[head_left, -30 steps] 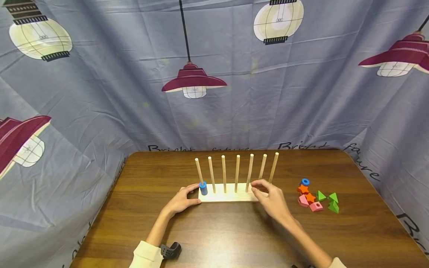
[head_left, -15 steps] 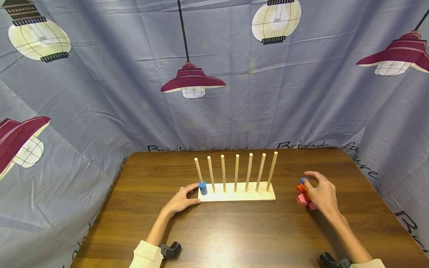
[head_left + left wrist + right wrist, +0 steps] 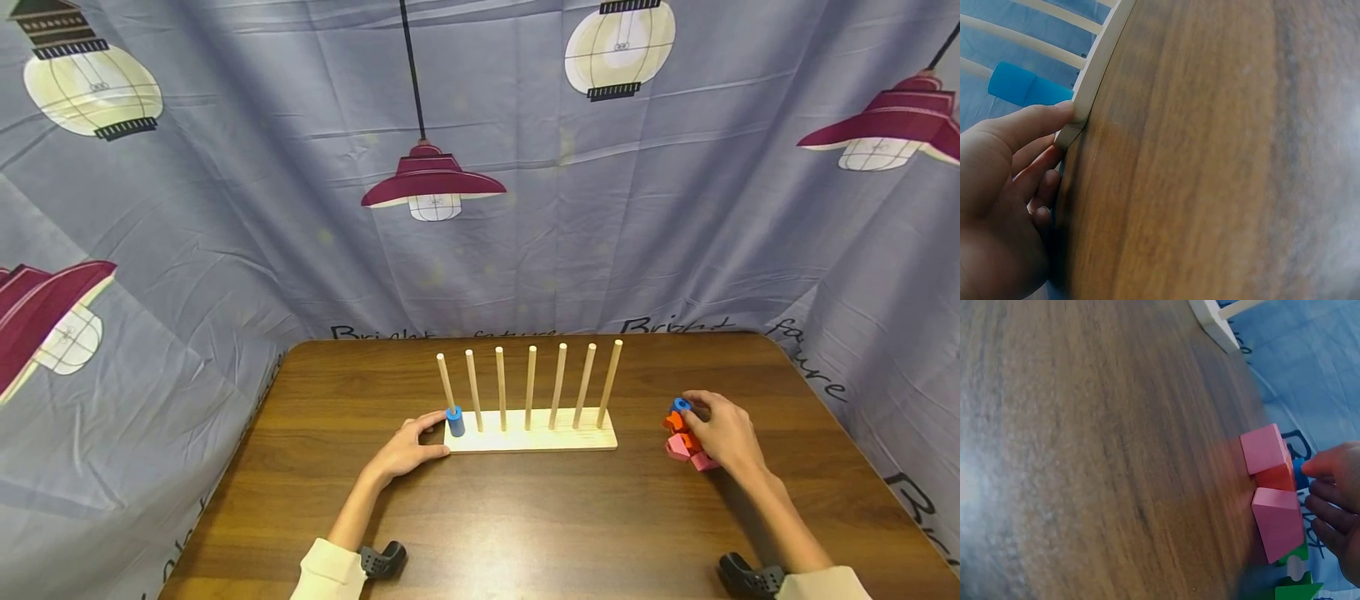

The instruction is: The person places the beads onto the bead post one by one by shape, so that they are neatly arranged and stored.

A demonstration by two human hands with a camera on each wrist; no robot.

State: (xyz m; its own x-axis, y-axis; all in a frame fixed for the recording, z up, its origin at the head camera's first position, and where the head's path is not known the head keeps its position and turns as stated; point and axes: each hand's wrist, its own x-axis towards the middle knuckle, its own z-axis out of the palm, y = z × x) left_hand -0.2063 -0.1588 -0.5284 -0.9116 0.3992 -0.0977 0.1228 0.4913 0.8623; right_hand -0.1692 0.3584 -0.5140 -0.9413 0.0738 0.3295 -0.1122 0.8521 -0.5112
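Observation:
A pale wooden peg board (image 3: 530,442) with a row of several upright dowels stands mid-table. Two blue cylinders (image 3: 456,422) look stacked on its leftmost dowel; the left wrist view shows a seam (image 3: 1030,88) between them. My left hand (image 3: 400,451) grips the board's left end, thumb along the front edge and fingers at the side. At the right, my right hand (image 3: 727,433) pinches a blue cylinder (image 3: 679,405) with a hole in it, at the back of a block group. Its fingers are partly hidden in the right wrist view, where the thumb touches the blue piece (image 3: 1300,473).
Orange star-shaped blocks (image 3: 674,422) and pink blocks (image 3: 677,447) lie right by the right hand. Green blocks (image 3: 1297,591) show in the right wrist view, hidden under the hand from above. A patterned curtain (image 3: 525,250) hangs behind the table's back edge.
My right hand has left the board's right part, moved right to the loose blocks and taken hold of the blue cylinder. The left hand and the board have stayed in place.

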